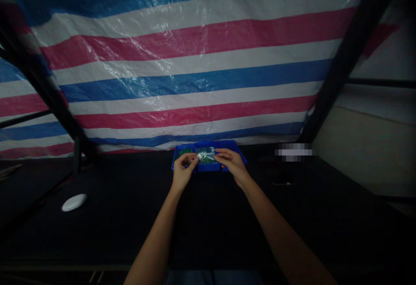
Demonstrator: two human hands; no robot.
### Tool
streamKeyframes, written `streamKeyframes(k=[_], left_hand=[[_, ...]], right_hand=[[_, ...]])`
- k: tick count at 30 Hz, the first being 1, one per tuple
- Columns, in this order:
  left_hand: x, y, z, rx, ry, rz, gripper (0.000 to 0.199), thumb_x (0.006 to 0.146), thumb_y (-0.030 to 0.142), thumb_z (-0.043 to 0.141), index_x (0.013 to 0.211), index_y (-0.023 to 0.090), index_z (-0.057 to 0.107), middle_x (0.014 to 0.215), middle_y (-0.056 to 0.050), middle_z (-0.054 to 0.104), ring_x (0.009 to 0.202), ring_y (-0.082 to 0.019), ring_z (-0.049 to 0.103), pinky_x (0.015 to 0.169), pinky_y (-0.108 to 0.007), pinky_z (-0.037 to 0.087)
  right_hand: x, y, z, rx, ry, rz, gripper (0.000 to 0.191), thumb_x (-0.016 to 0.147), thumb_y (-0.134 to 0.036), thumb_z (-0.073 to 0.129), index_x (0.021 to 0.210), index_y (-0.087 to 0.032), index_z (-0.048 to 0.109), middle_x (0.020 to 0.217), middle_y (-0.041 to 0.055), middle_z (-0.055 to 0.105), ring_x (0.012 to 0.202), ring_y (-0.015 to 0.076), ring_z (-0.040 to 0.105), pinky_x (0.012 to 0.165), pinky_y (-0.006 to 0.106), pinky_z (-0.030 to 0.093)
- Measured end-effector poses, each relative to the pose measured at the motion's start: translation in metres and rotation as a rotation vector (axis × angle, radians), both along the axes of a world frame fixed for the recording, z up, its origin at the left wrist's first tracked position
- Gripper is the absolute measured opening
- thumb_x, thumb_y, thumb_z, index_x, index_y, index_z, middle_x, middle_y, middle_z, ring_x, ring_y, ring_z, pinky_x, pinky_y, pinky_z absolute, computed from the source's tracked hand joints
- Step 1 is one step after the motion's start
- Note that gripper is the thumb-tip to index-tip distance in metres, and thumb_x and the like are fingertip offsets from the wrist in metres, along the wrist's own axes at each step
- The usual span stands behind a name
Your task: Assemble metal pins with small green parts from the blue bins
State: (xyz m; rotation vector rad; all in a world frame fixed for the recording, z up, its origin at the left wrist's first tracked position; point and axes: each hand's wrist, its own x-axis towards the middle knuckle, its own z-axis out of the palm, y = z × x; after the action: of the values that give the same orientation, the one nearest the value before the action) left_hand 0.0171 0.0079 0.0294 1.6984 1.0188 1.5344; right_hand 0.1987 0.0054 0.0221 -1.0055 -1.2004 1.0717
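Observation:
Over a row of blue parts bins (208,168), both of my hands are raised close together. Thumb and fingertips of my left hand (183,170) pinch the left side of a small shiny, see-through plastic packet (201,156). From the other side my right hand (234,164) reaches in, its fingers bent and their tips near the packet's right end. A thin pale piece shows by those tips, too small to name. The middle bin holds shiny clear packaging, and something green lies in the left bin. My right hand partly covers the right bin.
A white rounded object (74,202) lies on the black table (130,220) at the left. Towards the right is a dark flat object like a phone (283,178), with a blurred patch behind it. Striped plastic sheeting (195,77) hangs behind, between dark slanted posts (344,68).

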Motion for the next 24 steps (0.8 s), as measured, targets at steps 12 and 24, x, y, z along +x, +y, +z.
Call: streamKeyframes(k=[12, 24], left_hand=[[0.0012, 0.001, -0.002, -0.055, -0.083, -0.023, 0.029, 0.064, 0.03, 0.065, 0.087, 0.013, 0.059, 0.077, -0.006, 0.064, 0.067, -0.013, 0.058, 0.064, -0.024, 0.045], [-0.0005, 0.004, -0.004, -0.104, -0.039, -0.029, 0.031, 0.062, 0.03, 0.066, 0.088, 0.013, 0.064, 0.076, -0.005, 0.064, 0.062, -0.011, 0.053, 0.061, -0.023, 0.042]], right_hand=[[-0.0001, 0.0036, -0.0045, -0.012, -0.015, 0.0, 0.034, 0.057, -0.038, 0.067, 0.084, -0.017, 0.065, 0.079, 0.0044, 0.064, 0.067, 0.0152, 0.055, 0.047, 0.022, 0.038], [-0.0007, 0.0049, -0.0055, -0.023, 0.058, -0.008, 0.022, 0.055, -0.034, 0.068, 0.072, -0.019, 0.065, 0.065, -0.0004, 0.061, 0.053, 0.0101, 0.051, 0.043, 0.02, 0.035]])
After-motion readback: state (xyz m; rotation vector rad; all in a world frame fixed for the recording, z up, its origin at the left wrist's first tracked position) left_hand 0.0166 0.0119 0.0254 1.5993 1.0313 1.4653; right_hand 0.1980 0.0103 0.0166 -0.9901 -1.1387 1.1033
